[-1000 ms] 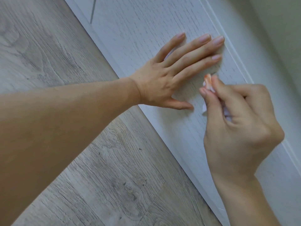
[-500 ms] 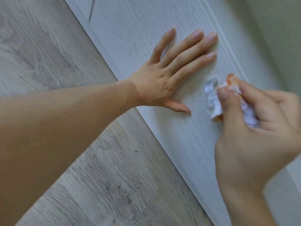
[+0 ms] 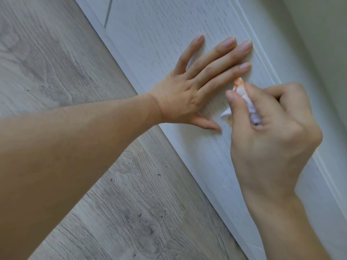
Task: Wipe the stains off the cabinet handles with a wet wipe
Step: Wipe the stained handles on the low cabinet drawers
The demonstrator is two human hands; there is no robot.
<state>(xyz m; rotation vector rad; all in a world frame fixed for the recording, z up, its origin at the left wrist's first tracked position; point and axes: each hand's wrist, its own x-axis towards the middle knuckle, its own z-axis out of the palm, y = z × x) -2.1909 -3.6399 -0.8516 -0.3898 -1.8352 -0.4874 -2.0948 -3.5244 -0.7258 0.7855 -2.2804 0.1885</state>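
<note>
White wood-grain cabinet door [image 3: 150, 34] is bordered by grey wood-plank floor [image 3: 56, 72]. Left hand [image 3: 189, 94] is pressed flat on the door, fingers spread. Just beside it, crumpled orange-stained white wet wipe [image 3: 242, 91] is pinched by right hand [image 3: 272, 132]. Handle not seen.

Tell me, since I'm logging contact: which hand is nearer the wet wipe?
Right. The right hand pinches the wet wipe; the left hand lies flat on the cabinet door just beside it.

The scene is viewed from head height, tilted, close above the cabinet door [image 3: 150, 34] and floor [image 3: 56, 72].
</note>
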